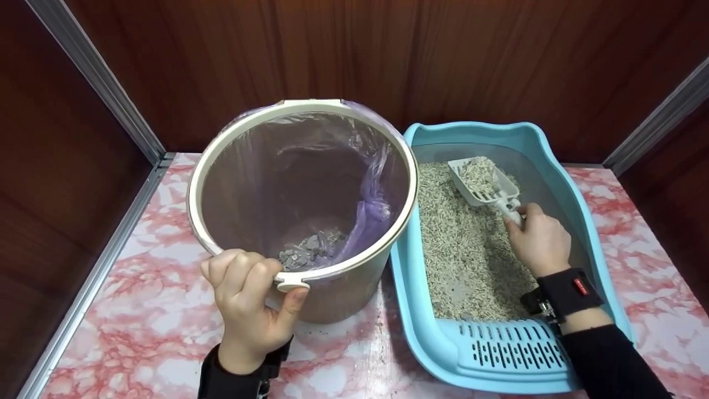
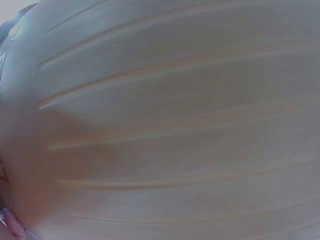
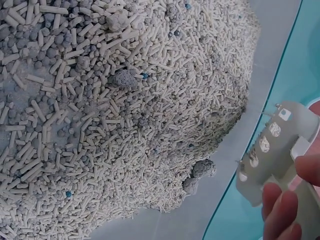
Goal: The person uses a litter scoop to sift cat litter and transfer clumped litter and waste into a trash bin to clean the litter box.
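My left hand (image 1: 249,305) grips the front rim of a round waste bin (image 1: 338,302), fingers over the edge and thumb outside. A see-through purple bag (image 1: 363,221) lines the bin, with grey clumps (image 1: 304,252) at its bottom. The left wrist view is filled by the bin's ribbed outer wall (image 2: 175,115). In my right hand (image 1: 540,241) is the handle of a white litter scoop (image 1: 505,184), heaped with pellets over the far part of the litter box. The right wrist view has the scoop (image 3: 272,145) side-on, fingers around its handle.
The blue litter box (image 1: 412,288) stands right against the bin, holding pellet litter (image 1: 460,238) with dark clumps (image 3: 125,78). A slotted step (image 1: 515,343) forms its front. Wood-look panels (image 1: 354,50) close off the back and sides of the pink marbled surface (image 1: 149,316).
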The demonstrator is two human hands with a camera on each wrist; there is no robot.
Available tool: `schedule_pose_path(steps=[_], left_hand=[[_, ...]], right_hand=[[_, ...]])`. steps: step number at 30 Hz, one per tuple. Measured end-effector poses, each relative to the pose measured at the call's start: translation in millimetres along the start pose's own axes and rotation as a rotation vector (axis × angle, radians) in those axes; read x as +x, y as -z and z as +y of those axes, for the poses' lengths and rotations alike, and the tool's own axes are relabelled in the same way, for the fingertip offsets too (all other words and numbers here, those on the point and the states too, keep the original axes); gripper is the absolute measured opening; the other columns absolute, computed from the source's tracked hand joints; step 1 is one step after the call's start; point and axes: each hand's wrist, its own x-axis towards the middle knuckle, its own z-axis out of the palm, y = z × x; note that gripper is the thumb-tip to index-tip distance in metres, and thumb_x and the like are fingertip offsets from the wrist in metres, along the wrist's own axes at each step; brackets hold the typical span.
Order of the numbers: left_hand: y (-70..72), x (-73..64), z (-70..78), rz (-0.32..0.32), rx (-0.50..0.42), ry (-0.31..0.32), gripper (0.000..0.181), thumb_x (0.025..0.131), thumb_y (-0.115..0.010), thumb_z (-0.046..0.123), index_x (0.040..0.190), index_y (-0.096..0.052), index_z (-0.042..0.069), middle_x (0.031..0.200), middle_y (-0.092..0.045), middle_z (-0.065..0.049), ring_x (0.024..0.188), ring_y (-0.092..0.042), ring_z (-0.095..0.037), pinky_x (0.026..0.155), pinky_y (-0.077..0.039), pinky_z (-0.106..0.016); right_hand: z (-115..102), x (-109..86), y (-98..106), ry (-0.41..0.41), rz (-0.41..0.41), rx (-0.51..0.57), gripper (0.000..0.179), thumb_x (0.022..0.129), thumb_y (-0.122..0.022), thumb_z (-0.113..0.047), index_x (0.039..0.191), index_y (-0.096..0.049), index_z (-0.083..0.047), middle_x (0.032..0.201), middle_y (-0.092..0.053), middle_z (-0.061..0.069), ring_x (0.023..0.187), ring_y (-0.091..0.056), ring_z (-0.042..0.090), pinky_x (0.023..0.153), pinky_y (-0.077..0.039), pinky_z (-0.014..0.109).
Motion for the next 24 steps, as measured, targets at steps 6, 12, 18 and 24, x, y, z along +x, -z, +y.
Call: schedule_pose_path(steps=[6, 12, 18, 24], left_hand=[[0.0, -0.7, -0.5, -0.005, 0.002, 0.0, 0.052, 0.095, -0.051, 0.051, 0.068, -0.049, 0.007, 0.067, -0.043, -0.006, 0.072, -0.037, -0.029, 0.072, -0.021, -0.044], [0.8, -2.6, -1.3, -0.002, 0.003, -0.004, 0.053, 0.096, -0.051, 0.051, 0.067, -0.05, 0.007, 0.067, -0.043, -0.006, 0.071, -0.038, -0.029, 0.071, -0.022, -0.044], [0.5, -1.8, -0.6, 0.003, 0.001, -0.005, 0.053, 0.096, -0.051, 0.051, 0.066, -0.049, 0.007, 0.066, -0.043, -0.006, 0.071, -0.038, -0.029, 0.071, -0.022, -0.043], [-0.2, -1.9, -0.9, 0.012, 0.003, -0.008, 0.053, 0.096, -0.051, 0.051, 0.066, -0.049, 0.007, 0.066, -0.043, -0.005, 0.071, -0.038, -0.029, 0.071, -0.022, -0.043]], right_hand=[[-0.8, -1.4, -3.4, 0.018, 0.073, 0.008, 0.029, 0.09, -0.066, -0.016, 0.109, -0.059, 0.005, 0.081, -0.063, 0.028, 0.065, -0.058, 0.045, 0.058, -0.038, 0.056], [-0.6, -2.9, -7.1, 0.064, 0.146, 0.024, 0.026, 0.087, -0.068, -0.011, 0.106, -0.059, 0.005, 0.083, -0.063, 0.029, 0.066, -0.058, 0.047, 0.059, -0.038, 0.058], [-0.2, -3.3, -7.0, 0.066, 0.146, 0.032, 0.027, 0.087, -0.068, -0.011, 0.106, -0.058, 0.005, 0.085, -0.063, 0.03, 0.068, -0.058, 0.047, 0.06, -0.039, 0.057], [-0.8, -2.5, -5.7, 0.048, 0.127, 0.037, 0.028, 0.09, -0.066, -0.013, 0.108, -0.058, 0.005, 0.088, -0.064, 0.029, 0.068, -0.059, 0.046, 0.06, -0.039, 0.057]])
